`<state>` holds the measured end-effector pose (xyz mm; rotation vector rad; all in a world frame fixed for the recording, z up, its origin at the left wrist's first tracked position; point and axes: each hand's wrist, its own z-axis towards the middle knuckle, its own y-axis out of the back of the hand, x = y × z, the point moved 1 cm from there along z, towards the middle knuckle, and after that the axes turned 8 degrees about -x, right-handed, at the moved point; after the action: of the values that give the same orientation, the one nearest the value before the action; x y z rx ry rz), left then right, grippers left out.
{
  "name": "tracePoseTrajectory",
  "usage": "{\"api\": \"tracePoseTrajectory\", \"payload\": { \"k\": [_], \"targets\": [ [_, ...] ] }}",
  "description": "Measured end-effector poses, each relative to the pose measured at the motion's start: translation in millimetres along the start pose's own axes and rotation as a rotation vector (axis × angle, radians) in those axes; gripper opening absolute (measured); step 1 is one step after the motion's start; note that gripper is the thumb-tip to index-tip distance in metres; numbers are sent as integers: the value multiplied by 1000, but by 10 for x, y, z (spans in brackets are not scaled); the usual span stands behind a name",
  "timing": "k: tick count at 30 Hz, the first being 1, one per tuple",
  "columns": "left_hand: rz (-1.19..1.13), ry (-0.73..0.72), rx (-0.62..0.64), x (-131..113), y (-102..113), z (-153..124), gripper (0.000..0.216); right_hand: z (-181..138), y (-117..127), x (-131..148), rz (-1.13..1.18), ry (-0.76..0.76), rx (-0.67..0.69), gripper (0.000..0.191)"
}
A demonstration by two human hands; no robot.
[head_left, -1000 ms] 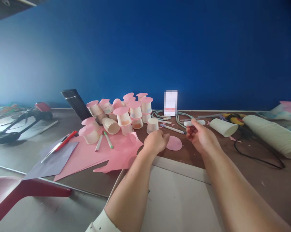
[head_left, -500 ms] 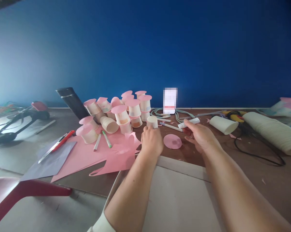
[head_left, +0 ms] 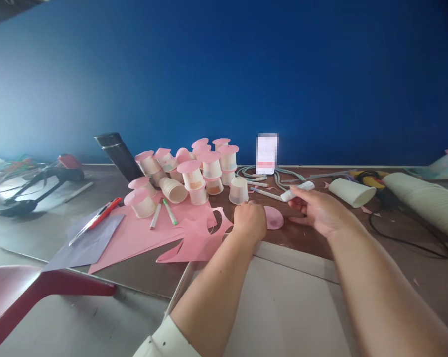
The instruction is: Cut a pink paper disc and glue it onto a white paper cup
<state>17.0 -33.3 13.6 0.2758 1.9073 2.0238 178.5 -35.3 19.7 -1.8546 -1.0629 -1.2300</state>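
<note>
My right hand (head_left: 318, 210) holds a white tube (head_left: 301, 190), shaped like a glue stick, between thumb and fingers. My left hand (head_left: 250, 220) has its fingers curled down at the left edge of a pink paper disc (head_left: 274, 218) lying on the brown table. Its fingertips are hidden, so its grip on the disc cannot be made out. Just beyond that hand, an upturned white paper cup (head_left: 239, 191) stands by itself. To its left are several stacked cup pairs (head_left: 191, 174) topped with pink discs. Cut pink paper (head_left: 197, 233) lies left of my left hand.
A red utility knife (head_left: 103, 214) rests on grey paper (head_left: 93, 248). Two markers (head_left: 169, 212) lie on the pink sheets. A phone (head_left: 267, 153) leans at the wall among cables. Right are a lying cup (head_left: 352, 192) and a long cup stack (head_left: 424, 201). A white board (head_left: 283, 302) lies in front.
My left hand has left the white cup, which now stands on the table, and moved right and nearer to the pink disc. My right hand still holds the white tube, now slightly tilted.
</note>
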Motion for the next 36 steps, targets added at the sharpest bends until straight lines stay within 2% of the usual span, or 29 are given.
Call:
{"api": "tracePoseTrajectory", "payload": {
  "k": [4,9,28,36],
  "targets": [
    [5,-3,14,2,-31,21,32,-81,5,30,21,-19,134,12],
    [3,24,4,12,-100,55,33,-126,-58,-14,-20,-22,206,14],
    [-33,48,10,25,-55,34,32,-94,-59,-36,-16,-54,168,15],
    [-22,50,4,31,-112,65,32,-91,-68,-50,-3,-46,218,15]
  ]
}}
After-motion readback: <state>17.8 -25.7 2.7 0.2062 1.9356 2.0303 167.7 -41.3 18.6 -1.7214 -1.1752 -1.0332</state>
